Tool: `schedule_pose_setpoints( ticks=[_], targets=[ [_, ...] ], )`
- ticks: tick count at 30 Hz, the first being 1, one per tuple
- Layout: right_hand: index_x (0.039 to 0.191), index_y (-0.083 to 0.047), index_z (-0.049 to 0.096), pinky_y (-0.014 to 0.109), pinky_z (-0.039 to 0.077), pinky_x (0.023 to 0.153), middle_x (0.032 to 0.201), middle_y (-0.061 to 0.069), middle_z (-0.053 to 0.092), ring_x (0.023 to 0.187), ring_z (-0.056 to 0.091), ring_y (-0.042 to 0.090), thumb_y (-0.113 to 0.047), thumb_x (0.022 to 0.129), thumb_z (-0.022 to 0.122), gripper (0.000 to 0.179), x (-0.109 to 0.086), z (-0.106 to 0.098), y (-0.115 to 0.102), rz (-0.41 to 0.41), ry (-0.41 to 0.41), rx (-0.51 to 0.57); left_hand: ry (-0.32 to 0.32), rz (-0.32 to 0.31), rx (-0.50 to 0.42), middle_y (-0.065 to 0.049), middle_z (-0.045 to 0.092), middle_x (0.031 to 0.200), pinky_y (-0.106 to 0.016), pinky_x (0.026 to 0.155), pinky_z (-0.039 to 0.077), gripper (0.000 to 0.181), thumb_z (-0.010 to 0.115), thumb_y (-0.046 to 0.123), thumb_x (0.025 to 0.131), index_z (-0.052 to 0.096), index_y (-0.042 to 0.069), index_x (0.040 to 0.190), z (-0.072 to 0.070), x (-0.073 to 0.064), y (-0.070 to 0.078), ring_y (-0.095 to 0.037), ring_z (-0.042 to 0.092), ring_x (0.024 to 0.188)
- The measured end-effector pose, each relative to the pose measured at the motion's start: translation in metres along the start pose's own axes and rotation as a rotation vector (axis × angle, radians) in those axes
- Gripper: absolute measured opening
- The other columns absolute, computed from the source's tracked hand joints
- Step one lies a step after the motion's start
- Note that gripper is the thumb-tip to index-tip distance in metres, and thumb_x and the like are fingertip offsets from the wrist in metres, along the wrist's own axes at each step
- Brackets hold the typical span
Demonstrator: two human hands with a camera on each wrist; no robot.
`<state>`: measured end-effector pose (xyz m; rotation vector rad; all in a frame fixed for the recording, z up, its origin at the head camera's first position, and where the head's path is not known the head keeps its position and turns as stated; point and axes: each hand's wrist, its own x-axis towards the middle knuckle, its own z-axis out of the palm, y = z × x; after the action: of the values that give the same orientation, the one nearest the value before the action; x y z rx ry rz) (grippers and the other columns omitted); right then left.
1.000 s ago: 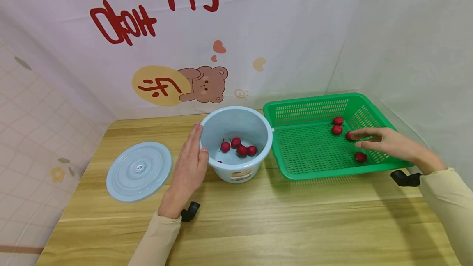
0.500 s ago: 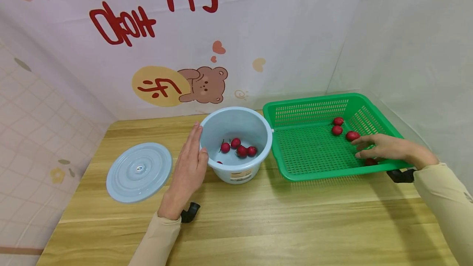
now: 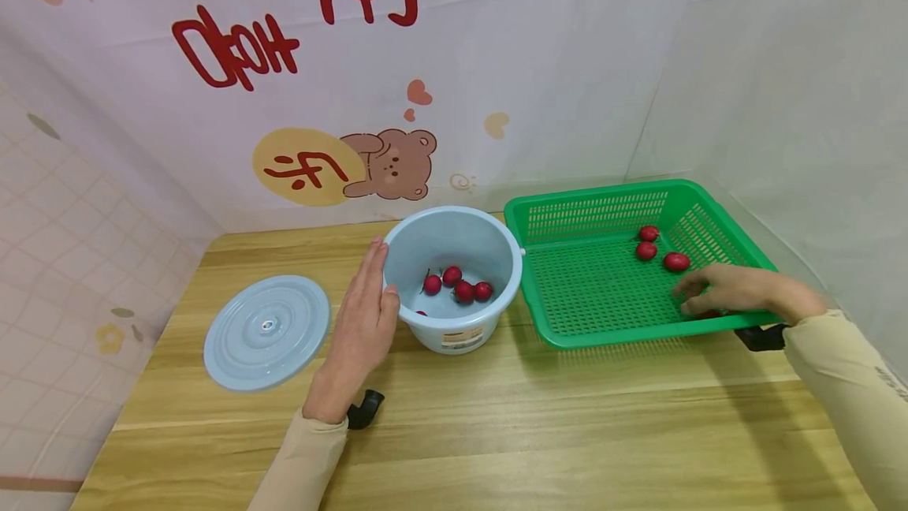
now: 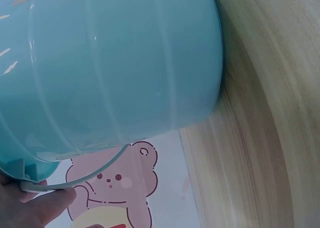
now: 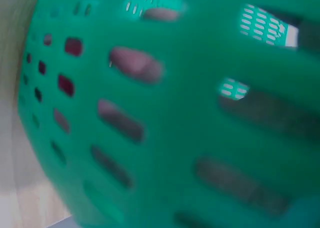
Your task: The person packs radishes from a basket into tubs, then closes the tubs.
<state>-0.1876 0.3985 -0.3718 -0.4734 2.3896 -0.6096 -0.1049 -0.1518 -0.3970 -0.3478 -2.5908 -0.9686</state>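
Head: radish (image 3: 712,314) under right fingers (image 3: 692,280), grasp unclear; left fingers (image 3: 370,268) straight against bucket (image 3: 431,333)

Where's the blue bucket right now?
In the head view, the light-blue plastic bucket stands near the middle of the wooden table. The left hand touches its left side, and the green mesh basket is right beside it.

On the table (image 3: 539,432), the bucket (image 3: 454,239) has pieces of produce (image 3: 464,292) inside, the left hand (image 3: 360,322) touching its left side, the lid (image 3: 266,325) lying farther left of it, the basket (image 3: 589,282) just to its right containing more produce (image 3: 676,262) and the right hand (image 3: 738,290), and the wall sheet (image 3: 567,77) behind it.
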Motion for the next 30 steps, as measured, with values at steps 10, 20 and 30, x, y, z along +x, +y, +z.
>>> schedule_pose_setpoints(
  ticks=[10,20,30],
  targets=[
    [0.143,0.003,0.056,0.029,0.056,0.083,0.135,0.02,0.063,0.112,0.065,0.019,-0.02,0.101,0.066,0.049,-0.006,0.003,0.011,-0.031,0.126,0.145,0.01,0.012,0.009,-0.008,0.024,0.171,-0.055,0.123,0.027,0.061,0.039,0.018,0.104,0.029,0.004,0.163,0.0,0.001,0.0,-0.028,0.027,0.155],
    [0.132,0.006,0.064,0.044,0.054,0.092,0.125,0.014,0.069,0.119,0.061,0.039,-0.022,0.096,0.072,0.047,0.001,0.003,0.01,-0.002,-0.039,0.031,0.014,0.019,0.008,-0.008,0.025,0.171,-0.056,0.122,0.028,0.061,0.039,0.018,0.104,0.029,0.004,0.163,0.001,0.0,0.001,-0.029,0.029,0.154],
    [0.124,0.001,0.068,0.032,0.052,0.088,0.112,0.001,0.07,0.109,0.061,0.023,-0.013,0.092,0.072,0.035,0.004,0.004,0.011,-0.016,-0.067,0.025,0.008,0.0,0.008,-0.006,0.024,0.171,-0.055,0.122,0.028,0.061,0.039,0.019,0.104,0.028,0.006,0.163,0.0,0.0,0.001,-0.028,0.029,0.154]
  ],
)
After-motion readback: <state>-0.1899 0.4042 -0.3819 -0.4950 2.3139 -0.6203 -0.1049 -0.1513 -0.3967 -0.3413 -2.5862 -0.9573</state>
